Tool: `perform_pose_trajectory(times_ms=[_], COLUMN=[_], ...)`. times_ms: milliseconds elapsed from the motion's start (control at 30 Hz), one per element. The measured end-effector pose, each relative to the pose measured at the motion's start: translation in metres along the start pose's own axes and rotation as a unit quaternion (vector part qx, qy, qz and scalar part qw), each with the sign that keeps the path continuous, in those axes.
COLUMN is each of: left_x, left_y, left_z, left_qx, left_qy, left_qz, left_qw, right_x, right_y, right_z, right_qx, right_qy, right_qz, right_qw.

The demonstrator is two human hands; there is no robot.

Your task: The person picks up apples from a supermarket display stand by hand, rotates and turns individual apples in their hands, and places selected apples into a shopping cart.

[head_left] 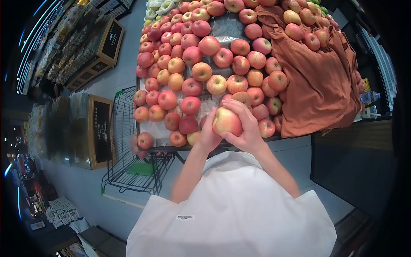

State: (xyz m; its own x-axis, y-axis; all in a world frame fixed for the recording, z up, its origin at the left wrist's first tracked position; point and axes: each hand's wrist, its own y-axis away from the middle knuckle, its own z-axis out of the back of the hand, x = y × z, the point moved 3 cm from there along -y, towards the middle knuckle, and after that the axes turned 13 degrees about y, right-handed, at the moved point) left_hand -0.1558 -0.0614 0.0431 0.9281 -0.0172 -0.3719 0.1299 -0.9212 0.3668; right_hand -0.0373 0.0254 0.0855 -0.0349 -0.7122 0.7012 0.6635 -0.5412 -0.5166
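Observation:
Between my two hands is a yellow-and-red apple (227, 121), held just above the near edge of the fruit display. My left hand (209, 132) presses against its left side, fingers pointing up. On the other side, my right hand (247, 127) curls over the top and right of the same apple, with the thumb below. Many red and yellow apples (192, 87) lie in rows beyond and around my hands. Where gaps open among them, clear plastic tray liner (228, 29) shows.
A reddish-brown cloth (319, 85) drapes over the display's right side, with more apples on it. To the left stands a wire shopping cart (124, 128) with green parts. Farther left are wooden crates (97, 130) with packaged goods. A dark counter (351, 167) stands at right.

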Motion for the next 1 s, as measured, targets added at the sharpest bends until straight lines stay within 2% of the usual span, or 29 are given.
perform_pose_trajectory(times_ms=[33,167,267,300,367,400,433,500,600,667,700,800,833,933,967,1000], left_x=[0.004,0.005,0.009,0.009,0.02,0.025,0.024,0.025,0.017,0.011,0.016,0.025,0.028,0.035,0.036,0.037], left_y=[0.003,0.012,0.024,0.03,0.038,0.04,0.041,0.03,0.019,0.015,0.014,0.014,0.013,0.011,0.008,0.004], left_z=[-0.005,-0.019,-0.044,-0.058,-0.067,-0.073,-0.086,-0.087,-0.097,-0.106,-0.116,-0.12,-0.125,-0.123,-0.119,-0.113], left_qx=[-0.018,-0.044,0.02,0.012,-0.034,-0.055,-0.053,0.038,0.174,0.26,0.27,0.389,0.4,0.42,0.403,0.385], left_qy=[0.011,-0.226,-0.5,-0.518,-0.685,-0.752,-0.715,-0.719,-0.708,-0.687,-0.682,-0.674,-0.665,-0.671,-0.662,-0.652], left_qz=[0.01,-0.072,-0.155,-0.13,-0.229,-0.275,-0.336,-0.359,-0.365,-0.36,-0.403,-0.393,-0.417,-0.403,-0.417,-0.43], left_qw=[1.0,0.97,0.852,0.845,0.691,0.596,0.611,0.594,0.58,0.574,0.547,0.489,0.474,0.459,0.475,0.492], right_x=[-0.003,-0.018,-0.027,-0.027,-0.04,-0.046,-0.05,-0.051,-0.037,-0.031,-0.034,-0.055,-0.07,-0.11,-0.119,-0.1], right_y=[0.0,0.012,0.021,0.019,0.026,0.031,0.035,0.036,0.04,0.042,0.047,0.061,0.069,0.086,0.09,0.072], right_z=[0.002,0.001,0.004,0.009,0.009,0.008,0.007,0.008,0.017,0.024,0.023,0.018,0.01,-0.008,-0.013,0.0], right_qx=[-0.006,-0.071,-0.105,-0.104,-0.098,-0.085,-0.071,-0.03,0.081,0.173,0.207,0.28,0.292,0.295,0.286,0.261], right_qy=[-0.005,-0.076,-0.174,-0.219,-0.31,-0.385,-0.457,-0.579,-0.598,-0.559,-0.551,-0.532,-0.533,-0.536,-0.541,-0.558], right_qz=[-0.009,-0.103,-0.176,-0.204,-0.249,-0.289,-0.325,-0.366,-0.4,-0.4,-0.382,-0.307,-0.274,-0.187,-0.179,-0.255], right_qw=[1.0,0.989,0.963,0.948,0.912,0.872,0.825,0.727,0.69,0.706,0.713,0.737,0.746,0.768,0.771,0.746])
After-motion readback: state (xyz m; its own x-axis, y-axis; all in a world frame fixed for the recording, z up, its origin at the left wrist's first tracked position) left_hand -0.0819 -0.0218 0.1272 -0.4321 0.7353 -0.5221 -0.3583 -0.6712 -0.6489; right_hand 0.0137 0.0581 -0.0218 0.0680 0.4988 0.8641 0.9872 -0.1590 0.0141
